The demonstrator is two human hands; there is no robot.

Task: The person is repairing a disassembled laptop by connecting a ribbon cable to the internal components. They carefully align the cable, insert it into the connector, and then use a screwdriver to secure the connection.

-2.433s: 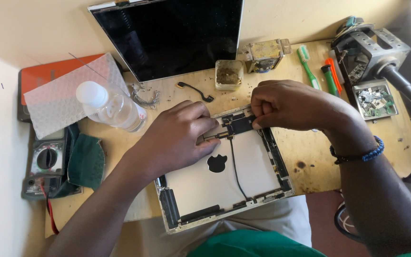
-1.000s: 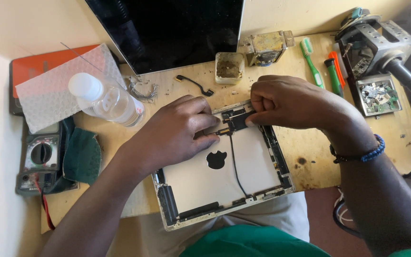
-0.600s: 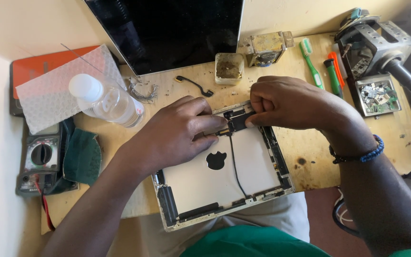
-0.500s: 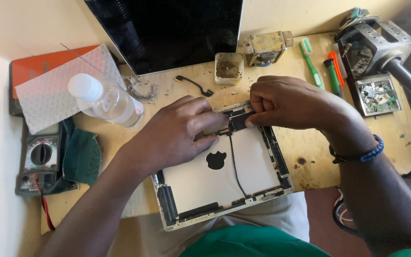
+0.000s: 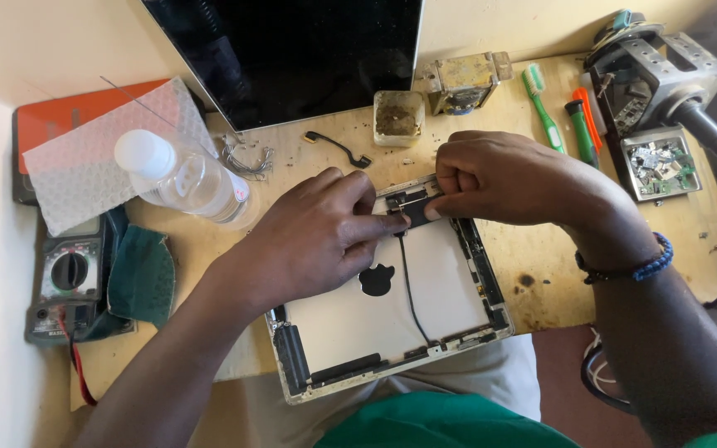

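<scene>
An opened tablet shell point(image 5: 441, 290) lies on the wooden bench in front of me, silver inside, with a thin black cable point(image 5: 408, 290) running down its middle. My left hand point(image 5: 313, 241) rests over the shell's upper left part and holds it down, its fingertips at the top edge. My right hand point(image 5: 508, 178) comes in from the right, thumb and forefinger pinched on a small black component point(image 5: 415, 212) at the cable's top end. The fingertips of both hands meet there and hide most of that part.
A detached dark screen panel point(image 5: 292, 50) leans at the back. To the left are a plastic bottle point(image 5: 180, 174), bubble wrap point(image 5: 85, 162), a multimeter point(image 5: 68, 282) and a green cloth point(image 5: 143, 274). On the right lie a toothbrush point(image 5: 543, 108), screwdrivers point(image 5: 582, 124) and a parts tray point(image 5: 656, 162).
Both hands stay at the shell's top edge with only slight finger shifts. The view itself has drifted a little.
</scene>
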